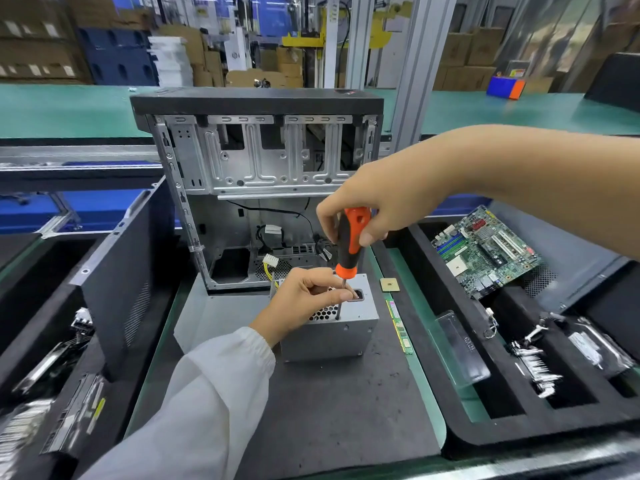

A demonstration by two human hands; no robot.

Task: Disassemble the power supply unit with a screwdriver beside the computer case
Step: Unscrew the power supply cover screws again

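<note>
the power supply unit sits just in front of the open computer case. the right hand has its fingers wrapped around the upright screwdriver, tip on the unit's top. the left hand rests there, fingers pinching the shaft.

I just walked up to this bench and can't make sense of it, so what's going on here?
A person is taking apart a grey power supply unit that sits on a dark mat in front of an opened computer case. The right hand grips the orange-and-black screwdriver upright, its tip down on the unit's top. The left hand pinches the shaft to steady it. A motherboard lies in the tray to the right.
</note>
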